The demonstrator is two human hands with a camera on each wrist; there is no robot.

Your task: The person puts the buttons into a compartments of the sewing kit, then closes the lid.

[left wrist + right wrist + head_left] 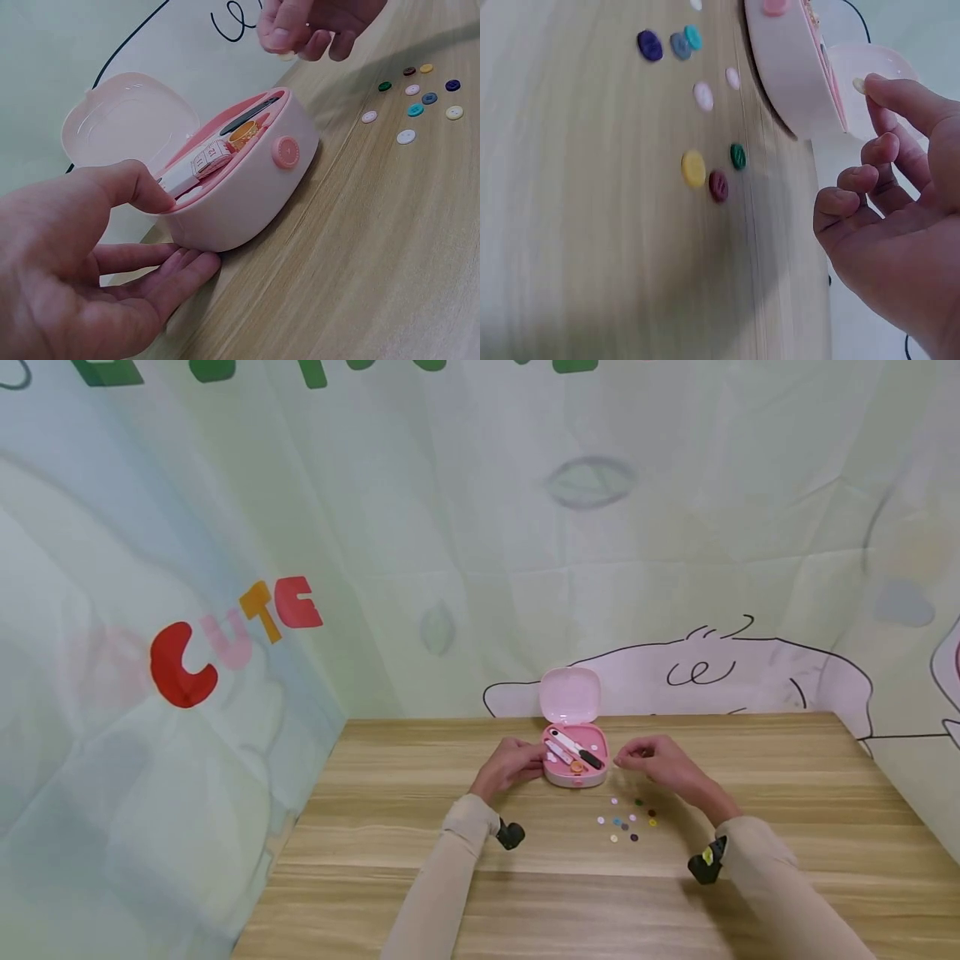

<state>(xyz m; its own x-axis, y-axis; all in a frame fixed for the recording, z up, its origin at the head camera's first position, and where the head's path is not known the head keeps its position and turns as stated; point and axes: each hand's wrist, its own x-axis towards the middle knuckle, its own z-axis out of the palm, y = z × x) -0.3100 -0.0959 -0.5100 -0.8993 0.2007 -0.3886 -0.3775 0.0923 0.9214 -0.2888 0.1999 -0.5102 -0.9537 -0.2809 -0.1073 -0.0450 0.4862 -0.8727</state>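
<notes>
Box (576, 782): one, pink and white, standing on the wooden table (405, 827) near its back edge, round pink catch (286, 152) on the front wall. Lid (570, 695): pale pink, raised, leaning back.

Contents: a measuring tape (213, 156) printed with numbers; an orange ring (243, 135); a black-ended tool (591, 759) lying slantwise. Some smaller pale pieces are too small to identify.

Left hand (510, 766): at the box's left end, grips it, thumb at the rim, fingers low against the side near the tabletop.

Right hand (911, 240): raised off the table, just beside the right end of the box; thumb and forefinger pinch one cream button (859, 85), the other fingers loosely bent.

Loose buttons: ten, lying apart or close together in front of the box, toward the right hand's side. Among them a green button (385, 86), a yellow button (426, 68), a teal button (415, 110) and a navy button (452, 85).

Sleeves (444, 877): beige, a black device (512, 836) at each wrist.

Backdrop: printed curtain (465, 527), lettered "CUTE" at left.
</notes>
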